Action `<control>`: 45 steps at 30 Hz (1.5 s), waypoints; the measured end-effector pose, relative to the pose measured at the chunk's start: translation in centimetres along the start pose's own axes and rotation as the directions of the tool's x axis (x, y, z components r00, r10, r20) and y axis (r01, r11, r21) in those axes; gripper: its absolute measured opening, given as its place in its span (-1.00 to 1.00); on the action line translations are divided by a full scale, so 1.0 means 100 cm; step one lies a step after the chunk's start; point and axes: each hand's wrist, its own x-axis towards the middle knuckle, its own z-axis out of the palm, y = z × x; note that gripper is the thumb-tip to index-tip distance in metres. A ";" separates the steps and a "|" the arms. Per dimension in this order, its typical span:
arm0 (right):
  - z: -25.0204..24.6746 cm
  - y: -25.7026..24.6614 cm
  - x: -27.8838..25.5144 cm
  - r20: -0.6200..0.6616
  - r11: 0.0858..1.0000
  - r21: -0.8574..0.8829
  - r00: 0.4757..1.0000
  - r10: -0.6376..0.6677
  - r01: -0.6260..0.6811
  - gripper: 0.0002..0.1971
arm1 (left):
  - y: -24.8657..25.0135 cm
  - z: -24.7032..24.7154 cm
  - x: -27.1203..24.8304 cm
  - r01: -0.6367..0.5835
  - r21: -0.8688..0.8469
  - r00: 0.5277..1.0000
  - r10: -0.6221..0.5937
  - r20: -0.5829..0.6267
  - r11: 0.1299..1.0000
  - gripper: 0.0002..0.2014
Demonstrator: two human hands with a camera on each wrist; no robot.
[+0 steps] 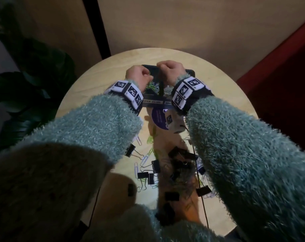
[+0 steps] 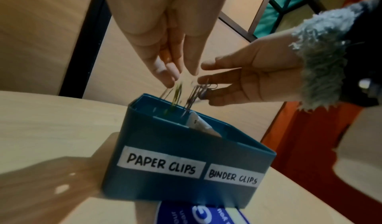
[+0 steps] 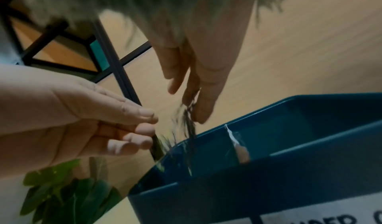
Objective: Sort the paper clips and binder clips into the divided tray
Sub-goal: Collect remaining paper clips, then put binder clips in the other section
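Note:
A teal divided tray (image 2: pixel 165 147) stands at the far middle of the round table (image 1: pixel 96 81), labelled PAPER CLIPS on its left half and BINDER CLIPS on its right, with a taped divider (image 2: pixel 199 123) between. Both hands hover above the left compartment. My left hand (image 2: pixel 171 70) points its straight fingers down, and green and silver paper clips (image 2: pixel 176 93) fall from it. My right hand (image 2: pixel 219 80) reaches in from the right with fingers spread, and dark paper clips (image 2: pixel 195 95) slip off its fingertips into the tray (image 3: pixel 227 194). In the head view the left hand (image 1: pixel 139 74) and right hand (image 1: pixel 169 69) hide most of the tray.
Several black binder clips (image 1: pixel 155 165) and loose paper clips (image 1: pixel 136 169) lie scattered on the near half of the table between my forearms. A purple round card (image 1: pixel 158 117) lies just in front of the tray. A leafy plant (image 1: pixel 34 88) stands left, and red furniture (image 1: pixel 287 70) right.

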 end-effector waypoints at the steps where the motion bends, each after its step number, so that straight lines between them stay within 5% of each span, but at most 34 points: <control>1: 0.002 0.002 0.001 0.046 0.999 -0.040 0.999 0.002 0.000 -0.72 | -0.001 0.000 0.000 -0.014 0.043 1.000 0.012 0.028 0.999 -0.71; 7: 0.001 0.018 -0.030 -0.020 0.999 -0.032 0.999 -0.038 0.037 -0.83 | -0.019 0.006 -0.032 -0.050 0.047 0.998 0.048 0.040 0.998 -0.91; 11: 0.016 0.048 -0.062 0.133 0.964 -0.262 0.991 -0.014 0.048 -0.81 | -0.050 0.032 -0.076 -0.059 0.126 0.964 0.024 0.264 0.990 -0.88; 15: 0.044 0.091 -0.089 0.412 0.608 -0.759 0.895 0.171 0.233 -0.70 | -0.088 0.057 -0.121 -0.321 0.542 0.850 -0.017 0.527 0.777 -0.61; 19: 0.054 0.114 -0.108 0.547 0.449 -0.795 0.801 0.243 0.407 -0.60 | -0.106 0.065 -0.154 -0.489 0.589 0.797 0.055 0.601 0.643 -0.53; 21: 0.054 0.124 -0.120 0.545 0.457 -0.794 0.802 0.246 0.401 -0.58 | -0.109 0.063 -0.159 -0.498 0.554 0.774 0.055 0.630 0.667 -0.56; 24: 0.050 0.138 -0.138 0.531 0.561 -0.771 0.791 0.303 0.303 -0.64 | -0.109 0.052 -0.163 -0.329 0.474 0.774 -0.055 0.631 0.817 -0.63; 26: 0.046 0.139 -0.144 0.518 0.595 -0.758 0.802 0.297 0.268 -0.71 | -0.110 0.044 -0.167 -0.231 0.434 0.830 -0.057 0.555 0.871 -0.65; 29: 0.037 0.136 -0.152 0.408 0.582 -0.779 0.893 0.187 0.234 -0.73 | -0.119 0.033 -0.172 -0.182 0.425 0.931 0.016 0.365 0.886 -0.68; 34: 0.026 0.137 -0.175 0.411 0.521 -0.793 0.908 0.075 0.316 -0.69 | -0.138 0.019 -0.183 -0.252 0.643 0.939 0.022 0.344 0.723 -0.60; 38: 0.021 0.138 -0.187 0.188 0.549 -0.824 0.982 0.035 0.138 -0.67 | -0.130 0.014 -0.188 -0.223 0.684 0.953 0.009 0.302 0.695 -0.38; 41: 0.008 0.145 -0.195 0.144 0.576 -0.814 0.986 0.084 0.070 -0.66 | -0.115 0.021 -0.186 -0.319 0.626 0.906 0.036 0.421 0.711 -0.20; 45: -0.008 0.154 -0.199 0.181 0.573 -0.816 0.976 0.117 0.083 -0.62 | -0.107 0.035 -0.183 -0.462 0.696 0.818 -0.040 0.574 0.550 -0.19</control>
